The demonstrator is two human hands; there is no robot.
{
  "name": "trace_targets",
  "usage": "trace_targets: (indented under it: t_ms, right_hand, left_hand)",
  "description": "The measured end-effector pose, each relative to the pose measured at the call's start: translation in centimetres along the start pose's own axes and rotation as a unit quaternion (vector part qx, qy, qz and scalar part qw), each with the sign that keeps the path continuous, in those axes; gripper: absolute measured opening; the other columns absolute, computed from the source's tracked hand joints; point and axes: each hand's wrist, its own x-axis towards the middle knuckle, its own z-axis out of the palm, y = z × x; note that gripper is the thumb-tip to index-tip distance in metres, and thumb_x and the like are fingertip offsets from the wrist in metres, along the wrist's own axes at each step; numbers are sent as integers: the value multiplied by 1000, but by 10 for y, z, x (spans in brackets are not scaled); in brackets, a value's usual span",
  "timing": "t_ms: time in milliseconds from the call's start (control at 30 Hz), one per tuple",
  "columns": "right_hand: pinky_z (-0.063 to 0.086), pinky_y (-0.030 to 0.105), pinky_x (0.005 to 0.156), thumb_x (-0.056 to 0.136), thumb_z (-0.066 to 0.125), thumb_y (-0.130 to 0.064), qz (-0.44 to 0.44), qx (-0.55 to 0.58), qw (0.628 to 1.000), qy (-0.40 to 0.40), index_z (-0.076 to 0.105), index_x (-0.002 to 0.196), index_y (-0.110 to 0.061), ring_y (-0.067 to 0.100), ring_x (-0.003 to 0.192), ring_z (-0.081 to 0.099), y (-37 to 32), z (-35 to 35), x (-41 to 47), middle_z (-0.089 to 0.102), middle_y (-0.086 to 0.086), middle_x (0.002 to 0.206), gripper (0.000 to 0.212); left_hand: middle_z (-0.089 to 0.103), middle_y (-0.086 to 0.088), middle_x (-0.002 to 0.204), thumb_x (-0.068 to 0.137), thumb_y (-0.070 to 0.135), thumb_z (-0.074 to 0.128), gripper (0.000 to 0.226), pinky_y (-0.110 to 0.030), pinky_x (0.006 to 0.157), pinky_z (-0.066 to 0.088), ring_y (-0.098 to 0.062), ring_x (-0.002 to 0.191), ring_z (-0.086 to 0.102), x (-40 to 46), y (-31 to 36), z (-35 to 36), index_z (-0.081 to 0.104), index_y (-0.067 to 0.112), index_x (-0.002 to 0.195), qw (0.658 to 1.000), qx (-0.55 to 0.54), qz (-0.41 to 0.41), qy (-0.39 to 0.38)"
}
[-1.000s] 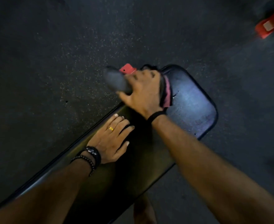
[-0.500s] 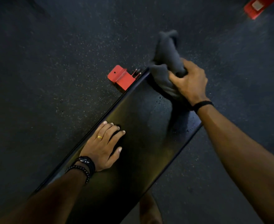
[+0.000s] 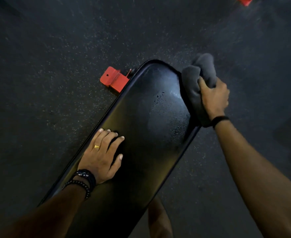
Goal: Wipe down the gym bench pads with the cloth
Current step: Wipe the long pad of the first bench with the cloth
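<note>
1. Gripping nothing, the left grip [image 3: 100, 158] is lying spread and flat on the counter pad [image 3: 149, 134], well left of the wiping grip, steadying it.
2. Beads of wet [image 3: 160, 98] between the grips are needing firm, overlapping strokes, I judge.
3. Right grip [image 3: 214, 97] is clutching the bunched cloth [image 3: 195, 86] against the pad's right edge; opening it flatter should be covering more.

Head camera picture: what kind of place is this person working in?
Most likely a gym. A long black padded bench stands on dark speckled rubber flooring, with a red metal foot bracket beside it. The right hand grips a grey cloth at the pad's edge.
</note>
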Motion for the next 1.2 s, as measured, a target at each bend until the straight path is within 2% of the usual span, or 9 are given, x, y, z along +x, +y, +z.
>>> trace_targets:
  t_ms: [167,300,467,567,700,800,933,1100,1200]
  right_hand:
    - [48,38,90,92,63,-38,31,145,979,137,56,124,-18,15,105,56,48,18,-151,57,1,113,39]
    - [45,35,91,84,53,-63,190,166,962,104,46,132,-15,21,117,55,43,38,-273,50,-4,118,68]
    - [43,30,84,93,61,-45,114,124,972,164,49,125,-6,12,104,50,28,29,-167,51,1,116,52]
    - [45,40,82,91,51,-52,94,49,975,195,50,125,-4,27,108,52,23,27,-94,52,14,116,59]
    - [45,46,85,90,56,-49,68,-9,976,208,53,127,-4,29,105,50,25,32,-107,53,15,112,58]
    - [44,44,79,84,56,-48,-29,-81,989,118,48,128,-8,30,98,49,41,41,-209,51,13,115,60]
    - [46,45,80,80,51,-52,-188,-195,962,-31,45,123,-16,30,94,53,77,28,-278,52,9,113,56]
    - [36,45,82,84,52,-48,-52,-224,960,161,53,123,-12,34,103,50,10,33,-125,55,15,111,53]
    - [35,44,85,88,46,-57,-53,-262,948,175,55,127,-19,30,109,51,-58,57,-57,57,8,116,55]
  left_hand:
    - [45,-15,129,89,36,46,52,-49,119,22,-35,125,43,-1,-1,3,46,8,133,1000,4,4,5]
    - [46,-16,128,89,35,47,52,-50,119,23,-36,124,44,-1,-1,4,46,6,132,1000,10,6,12]
    - [45,-17,128,89,36,46,53,-48,120,21,-37,124,44,-2,-2,5,46,6,132,1000,16,12,12]
    - [45,-17,128,89,36,46,53,-47,120,20,-37,124,43,-2,-2,5,46,6,133,1000,20,10,10]
    - [45,-18,128,90,36,45,53,-49,119,22,-37,123,43,-2,-2,5,46,5,132,1000,22,11,15]
    - [44,-17,128,89,36,46,53,-50,119,23,-37,123,44,-2,0,4,46,6,132,999,20,13,21]
    - [44,-16,130,89,36,46,53,-48,119,21,-37,124,43,-3,-2,5,45,7,133,1000,19,6,19]
    - [44,-14,129,90,38,45,53,-48,120,21,-35,125,42,-2,-2,4,45,8,134,1000,4,0,11]
    - [44,-14,129,89,37,46,52,-51,117,25,-35,125,43,-1,-1,4,46,8,133,1000,1,-2,15]
